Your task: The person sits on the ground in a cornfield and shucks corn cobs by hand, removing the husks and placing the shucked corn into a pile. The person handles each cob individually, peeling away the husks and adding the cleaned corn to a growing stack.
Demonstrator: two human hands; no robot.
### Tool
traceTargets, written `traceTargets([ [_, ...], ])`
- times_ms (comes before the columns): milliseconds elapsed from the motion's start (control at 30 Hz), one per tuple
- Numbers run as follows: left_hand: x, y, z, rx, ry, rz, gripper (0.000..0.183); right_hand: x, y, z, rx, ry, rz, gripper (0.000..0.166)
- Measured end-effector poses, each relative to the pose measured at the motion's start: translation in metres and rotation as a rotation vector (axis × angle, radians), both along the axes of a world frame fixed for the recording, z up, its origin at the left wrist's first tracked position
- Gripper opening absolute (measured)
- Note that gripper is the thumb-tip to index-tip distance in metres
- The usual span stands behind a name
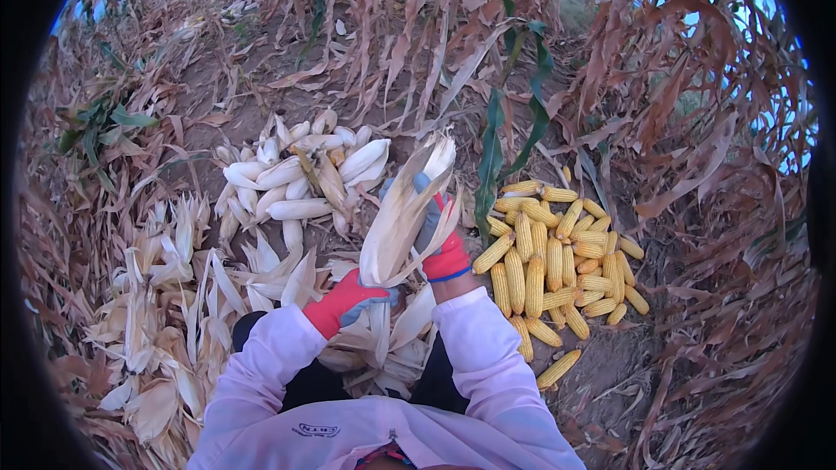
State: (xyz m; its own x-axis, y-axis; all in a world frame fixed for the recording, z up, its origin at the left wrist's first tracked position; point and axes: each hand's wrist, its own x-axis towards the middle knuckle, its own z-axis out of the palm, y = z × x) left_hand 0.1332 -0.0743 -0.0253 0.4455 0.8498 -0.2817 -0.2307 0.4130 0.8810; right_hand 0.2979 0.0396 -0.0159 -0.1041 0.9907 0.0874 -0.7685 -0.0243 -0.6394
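Note:
My left hand [353, 303], in a red and grey work glove, grips the lower end of a bunch of pale dry corn husks [392, 235]. Higher up, my right hand [441, 235], gloved the same way, is closed around the upper part of that bunch, partly hidden by the leaves. A whitish part [441, 156] sticks up above my right hand; whether it is an ear or only husk, I cannot tell. Beyond my left hand lies a pile of ears in pale husks [281, 176]. Husked yellow corn cobs [555, 261] are heaped to the right of my right hand.
Loose stripped husks [157, 339] cover the ground at the left and between my legs. Dry standing corn stalks [405, 19] rise ahead and on the right. A green corn leaf [491, 156] hangs close beyond my right hand. One yellow cob [558, 369] lies apart at the heap's near side.

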Motion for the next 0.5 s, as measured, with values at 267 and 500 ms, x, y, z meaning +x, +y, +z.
traceTargets([
  [267, 0.000, -0.012, 0.006, -0.033, 0.096, 0.013, 0.037, -0.004, -0.020, 0.026, 0.268, -0.304, 0.057, 0.041],
  [500, -0.005, -0.021, -0.008, -0.132, 0.202, -0.126, 0.023, -0.015, -0.042, 0.077, 0.288, -0.551, 0.281, 0.050],
])
